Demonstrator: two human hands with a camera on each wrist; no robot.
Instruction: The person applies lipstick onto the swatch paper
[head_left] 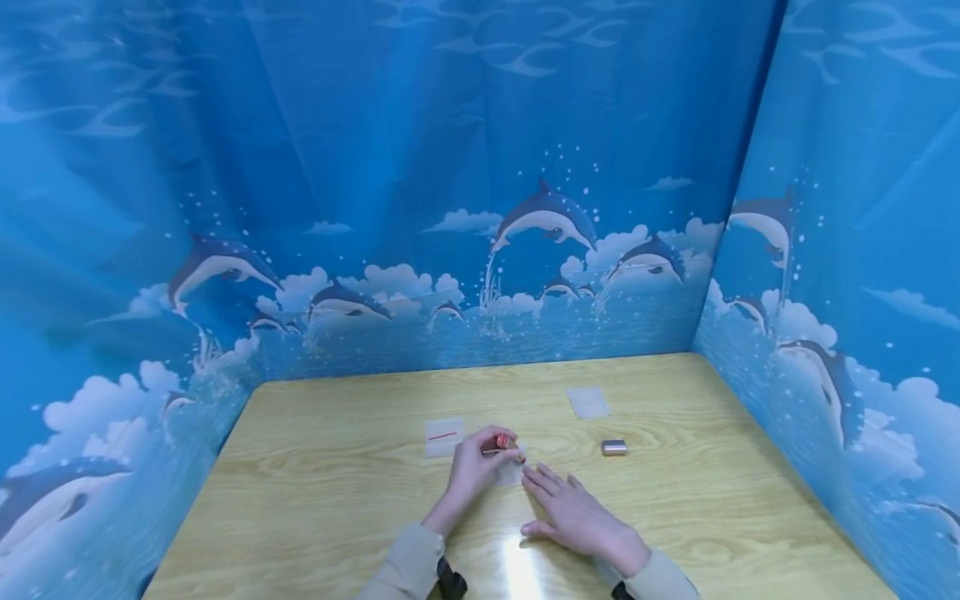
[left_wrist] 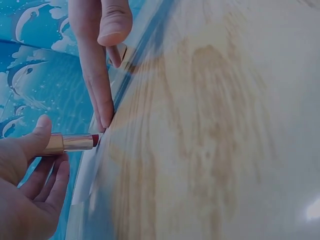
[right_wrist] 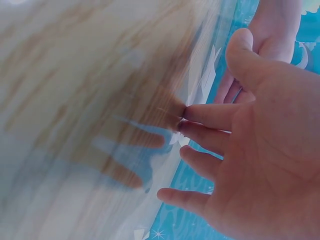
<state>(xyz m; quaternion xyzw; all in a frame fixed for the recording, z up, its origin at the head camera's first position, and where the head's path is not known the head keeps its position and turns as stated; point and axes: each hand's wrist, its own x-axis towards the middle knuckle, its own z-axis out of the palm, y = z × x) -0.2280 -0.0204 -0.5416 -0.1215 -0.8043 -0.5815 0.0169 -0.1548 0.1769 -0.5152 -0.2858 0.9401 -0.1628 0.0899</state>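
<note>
My left hand (head_left: 472, 468) pinches a lipstick (left_wrist: 77, 142) between thumb and fingers. Its gold tube and dark red tip show in the left wrist view, the tip close to a small white paper (head_left: 509, 476); whether it touches cannot be told. Beside it, my right hand (head_left: 576, 512) lies with fingers spread and fairly straight, its fingertips (right_wrist: 187, 111) down at the paper's right edge. Part of the paper is hidden behind the left hand. Just to the left lies another white paper (head_left: 444, 448) bearing one red stroke.
A small shiny cap-like piece (head_left: 613, 447) lies on the table to the right. Behind it is a third white paper (head_left: 588, 402), with no mark visible. The wood-grain table (head_left: 315, 500) meets blue dolphin-print curtains (head_left: 405, 333) at its back and sides.
</note>
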